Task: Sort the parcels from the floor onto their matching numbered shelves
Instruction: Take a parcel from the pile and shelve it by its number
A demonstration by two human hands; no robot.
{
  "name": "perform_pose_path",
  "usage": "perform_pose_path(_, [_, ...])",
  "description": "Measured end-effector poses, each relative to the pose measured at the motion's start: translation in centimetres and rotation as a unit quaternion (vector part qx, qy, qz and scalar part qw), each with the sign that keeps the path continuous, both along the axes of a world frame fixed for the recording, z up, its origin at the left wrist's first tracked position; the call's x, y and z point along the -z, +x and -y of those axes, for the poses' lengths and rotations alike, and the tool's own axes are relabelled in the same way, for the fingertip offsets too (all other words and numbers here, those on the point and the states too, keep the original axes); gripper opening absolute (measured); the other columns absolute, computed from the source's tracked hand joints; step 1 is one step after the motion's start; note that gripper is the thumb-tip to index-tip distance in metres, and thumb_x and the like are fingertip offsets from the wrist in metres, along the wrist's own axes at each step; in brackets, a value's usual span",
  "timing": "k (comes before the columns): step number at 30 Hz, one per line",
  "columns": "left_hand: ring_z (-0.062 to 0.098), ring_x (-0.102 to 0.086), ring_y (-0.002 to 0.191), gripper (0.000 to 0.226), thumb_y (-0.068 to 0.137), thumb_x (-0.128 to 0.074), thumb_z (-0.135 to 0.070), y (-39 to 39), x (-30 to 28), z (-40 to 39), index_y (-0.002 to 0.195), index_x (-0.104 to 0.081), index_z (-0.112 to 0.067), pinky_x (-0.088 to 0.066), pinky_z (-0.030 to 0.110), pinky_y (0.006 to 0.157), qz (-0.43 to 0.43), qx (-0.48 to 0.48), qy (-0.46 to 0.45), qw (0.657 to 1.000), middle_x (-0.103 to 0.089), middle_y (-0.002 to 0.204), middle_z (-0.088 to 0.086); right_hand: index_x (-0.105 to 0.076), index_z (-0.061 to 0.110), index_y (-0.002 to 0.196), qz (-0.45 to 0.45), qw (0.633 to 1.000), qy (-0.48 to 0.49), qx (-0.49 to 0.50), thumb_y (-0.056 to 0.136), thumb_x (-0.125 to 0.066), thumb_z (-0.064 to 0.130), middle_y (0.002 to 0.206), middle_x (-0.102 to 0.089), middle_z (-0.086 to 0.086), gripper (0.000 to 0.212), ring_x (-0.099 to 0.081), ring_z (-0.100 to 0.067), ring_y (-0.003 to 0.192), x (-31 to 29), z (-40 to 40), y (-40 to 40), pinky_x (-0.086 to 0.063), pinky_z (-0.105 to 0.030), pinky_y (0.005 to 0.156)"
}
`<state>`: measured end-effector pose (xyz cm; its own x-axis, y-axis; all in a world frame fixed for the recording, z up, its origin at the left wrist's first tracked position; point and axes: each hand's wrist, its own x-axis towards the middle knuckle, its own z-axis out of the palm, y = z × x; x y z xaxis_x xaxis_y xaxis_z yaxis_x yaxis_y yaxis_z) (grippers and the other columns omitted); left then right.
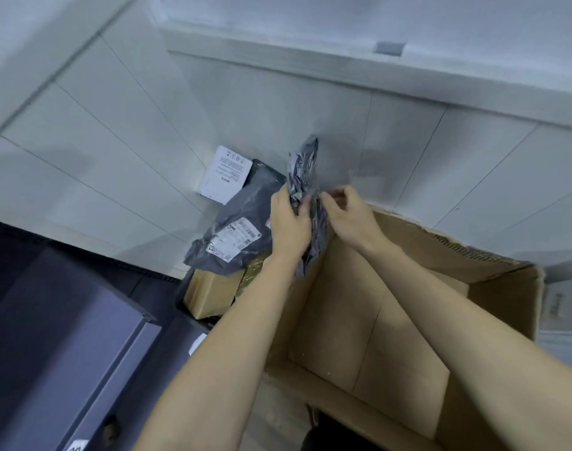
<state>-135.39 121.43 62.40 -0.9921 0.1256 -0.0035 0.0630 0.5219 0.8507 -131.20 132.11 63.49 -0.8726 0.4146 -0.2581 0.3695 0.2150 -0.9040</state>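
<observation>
Both hands hold a crumpled grey plastic mailer bag (303,167) up in front of me, above the edge of a large open cardboard box (493,275). My left hand (289,222) grips the bag's left side with curled fingers. My right hand (346,213) pinches its right edge. On the floor to the left lies another grey mailer (242,222) with a white shipping label, resting on a tan cardboard parcel (210,292). A white labelled parcel (224,174) lies just beyond it.
The white tiled floor (115,141) spreads to the left and ahead, ending at a white wall base (343,60). A dark grey shelf unit (66,336) fills the lower left. The inside of the cardboard box looks bare.
</observation>
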Motion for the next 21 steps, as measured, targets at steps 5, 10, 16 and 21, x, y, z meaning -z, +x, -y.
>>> perform_pose_path(5, [0.025,-0.055,0.121,0.047,0.092,-0.066,-0.031,-0.3,-9.0,1.6,0.131,-0.053,-0.007,-0.043,0.041,0.106,0.053,-0.03,0.098,0.993,-0.06,0.129,0.012,-0.048,0.008,0.134,0.041,0.995,0.088,-0.011,0.096,-0.053,0.048,0.136,-0.05,-0.012,0.056,-0.047,-0.027,0.127,-5.9,-0.8,1.3,-0.039,-0.037,0.104])
perform_pose_path(10, [0.03,-0.056,0.122,0.052,0.091,-0.067,-0.035,-0.2,-17.8,3.5,0.136,-0.042,-0.025,-0.046,0.049,0.105,0.073,-0.037,0.173,0.981,-0.057,0.134,0.017,-0.046,0.013,0.138,0.023,0.993,0.116,0.003,0.089,-0.046,0.068,0.138,-0.051,-0.016,0.075,-0.047,-0.033,0.127,-13.6,-1.1,2.4,-0.04,-0.042,0.105])
perform_pose_path(16, [0.033,-0.067,0.105,0.04,0.099,-0.058,-0.019,0.6,-25.0,4.4,0.13,-0.036,-0.033,-0.054,0.034,0.085,0.033,0.005,0.228,0.973,-0.062,0.122,0.024,-0.042,0.017,0.139,-0.044,0.995,0.09,0.018,0.091,-0.049,0.064,0.134,-0.056,-0.011,0.067,-0.053,-0.031,0.124,-21.1,-0.6,3.6,-0.04,-0.046,0.105])
perform_pose_path(21, [0.022,-0.065,0.082,0.045,0.099,-0.053,-0.011,1.2,-29.1,4.9,0.136,-0.033,-0.026,-0.053,0.029,0.072,-0.028,-0.029,0.252,0.967,-0.065,0.107,0.009,-0.041,0.029,0.141,-0.097,0.987,0.126,0.006,0.092,-0.049,0.062,0.14,-0.049,-0.016,0.059,-0.049,-0.033,0.127,-25.6,-0.4,4.6,-0.038,-0.046,0.107])
